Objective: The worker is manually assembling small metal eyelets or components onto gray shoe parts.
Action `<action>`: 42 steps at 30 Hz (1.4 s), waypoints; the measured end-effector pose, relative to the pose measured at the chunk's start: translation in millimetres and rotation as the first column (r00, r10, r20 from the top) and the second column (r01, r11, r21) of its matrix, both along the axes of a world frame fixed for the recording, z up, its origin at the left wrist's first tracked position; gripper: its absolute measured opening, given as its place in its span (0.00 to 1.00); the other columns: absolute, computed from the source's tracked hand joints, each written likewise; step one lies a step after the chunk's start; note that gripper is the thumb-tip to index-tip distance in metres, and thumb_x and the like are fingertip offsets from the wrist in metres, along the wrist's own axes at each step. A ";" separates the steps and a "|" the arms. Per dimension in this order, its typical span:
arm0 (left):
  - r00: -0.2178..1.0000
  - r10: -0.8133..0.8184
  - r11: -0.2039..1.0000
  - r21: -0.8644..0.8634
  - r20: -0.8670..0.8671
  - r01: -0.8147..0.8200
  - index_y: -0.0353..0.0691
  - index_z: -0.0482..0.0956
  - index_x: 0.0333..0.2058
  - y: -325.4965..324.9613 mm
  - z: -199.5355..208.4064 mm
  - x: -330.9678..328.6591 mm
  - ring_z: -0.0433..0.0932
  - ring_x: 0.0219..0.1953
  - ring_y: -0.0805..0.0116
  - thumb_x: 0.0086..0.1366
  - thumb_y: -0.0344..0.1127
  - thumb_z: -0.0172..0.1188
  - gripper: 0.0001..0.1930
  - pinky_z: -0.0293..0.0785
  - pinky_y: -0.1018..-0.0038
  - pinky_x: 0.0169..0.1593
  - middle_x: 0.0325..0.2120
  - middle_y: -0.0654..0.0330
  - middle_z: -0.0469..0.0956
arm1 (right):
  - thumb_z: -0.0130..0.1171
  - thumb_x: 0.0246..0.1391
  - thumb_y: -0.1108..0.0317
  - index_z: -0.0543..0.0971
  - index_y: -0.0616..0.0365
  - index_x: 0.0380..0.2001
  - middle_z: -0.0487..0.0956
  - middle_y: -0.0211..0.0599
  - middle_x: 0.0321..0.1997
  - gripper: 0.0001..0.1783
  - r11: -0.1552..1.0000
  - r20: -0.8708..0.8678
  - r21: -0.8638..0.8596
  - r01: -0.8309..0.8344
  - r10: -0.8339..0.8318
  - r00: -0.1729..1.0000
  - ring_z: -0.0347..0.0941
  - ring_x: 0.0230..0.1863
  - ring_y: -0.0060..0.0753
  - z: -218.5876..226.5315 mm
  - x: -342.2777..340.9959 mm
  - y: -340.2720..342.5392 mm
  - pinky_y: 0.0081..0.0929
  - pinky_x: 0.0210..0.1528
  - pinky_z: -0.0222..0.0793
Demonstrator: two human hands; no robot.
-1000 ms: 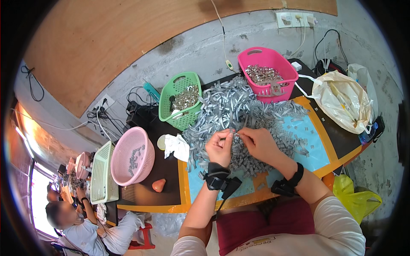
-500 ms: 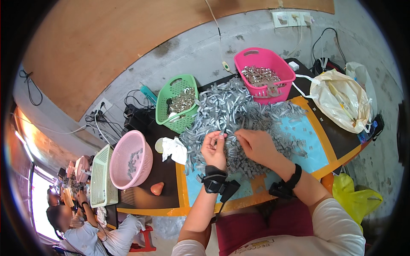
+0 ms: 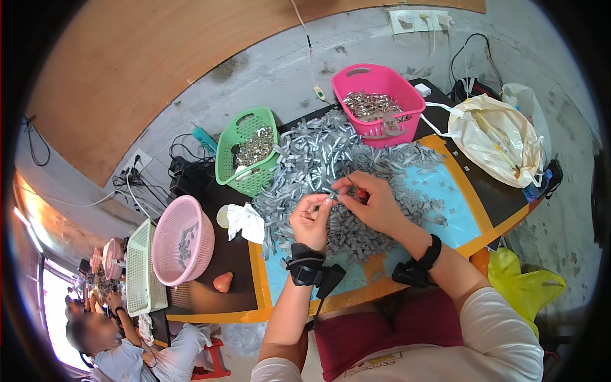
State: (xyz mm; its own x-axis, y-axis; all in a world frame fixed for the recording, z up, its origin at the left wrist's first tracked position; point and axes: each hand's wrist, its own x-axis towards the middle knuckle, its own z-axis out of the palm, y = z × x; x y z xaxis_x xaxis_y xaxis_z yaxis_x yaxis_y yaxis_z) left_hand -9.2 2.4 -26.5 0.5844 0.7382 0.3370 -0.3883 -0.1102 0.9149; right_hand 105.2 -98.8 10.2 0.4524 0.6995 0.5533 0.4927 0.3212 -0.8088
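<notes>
My left hand (image 3: 309, 221) is closed, its thumb and forefinger pinching a small grey strip (image 3: 331, 195). Close against it on the right, my right hand (image 3: 377, 205) is closed around a small red tool (image 3: 362, 195) with a thin dark end; its exact kind is too small to make out. The right fingertips meet the left ones at the strip. Beneath and beyond both hands spreads a big heap of grey ribbon-like strips (image 3: 312, 149), with shorter grey pieces (image 3: 356, 239) nearer me.
Shiny metal parts fill a pink basket (image 3: 407, 121) and a green basket (image 3: 224, 156) behind the heap. Leftward are a white cloth (image 3: 247, 223), a light pink basket (image 3: 207, 245) and a cream basket (image 3: 137, 274). A plastic bag (image 3: 490, 140) lies right. A co-worker (image 3: 118, 344) sits far left.
My right hand has come in to meet my left fingertips, and the red tool in it now shows. The whole view has shifted slightly.
</notes>
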 end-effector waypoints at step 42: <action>0.931 0.013 0.984 0.173 -0.365 0.054 0.33 0.76 0.29 65.8 10.0 -32.7 0.67 0.20 0.83 0.54 0.28 0.59 0.05 0.61 0.84 0.24 0.19 0.68 0.73 | 0.59 0.37 0.67 0.76 0.60 0.22 0.75 0.38 0.18 0.08 0.879 0.180 -0.477 0.002 0.095 0.979 0.73 0.23 0.34 -23.0 27.0 7.5 0.28 0.27 0.66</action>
